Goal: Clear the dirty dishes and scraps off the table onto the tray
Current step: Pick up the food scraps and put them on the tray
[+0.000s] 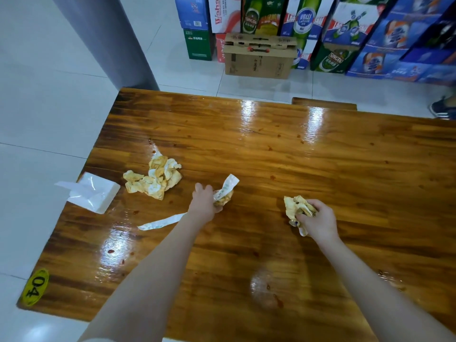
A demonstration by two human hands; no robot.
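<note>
Right now my left hand (203,202) sits just left of the frame's centre, its fingers curled round a greasy crumpled napkin (225,199). A printed paper slip (231,183) sticks out of that grip toward the upper right. My right hand (319,218), right of centre, grips a napkin wad (294,207) stained yellow-orange, and most of the wad pokes out above my knuckles. Both hands are low over the wooden table (283,149); I cannot tell whether they touch it. To the left of my left hand, a heap of stained napkins (154,178) lies loose on the tabletop. Below that heap lies a flat paper strip (161,222), its right end hidden behind my left wrist. A white tissue pack (95,193) overhangs the table's left edge. Red sauce spots (111,251) dot the glossy wood, and a yellow sticker (34,287) reading 04 marks the lower left corner. On the floor at the top of the frame, a cardboard box (259,59) stands in front of stacked drink cartons (350,28).
</note>
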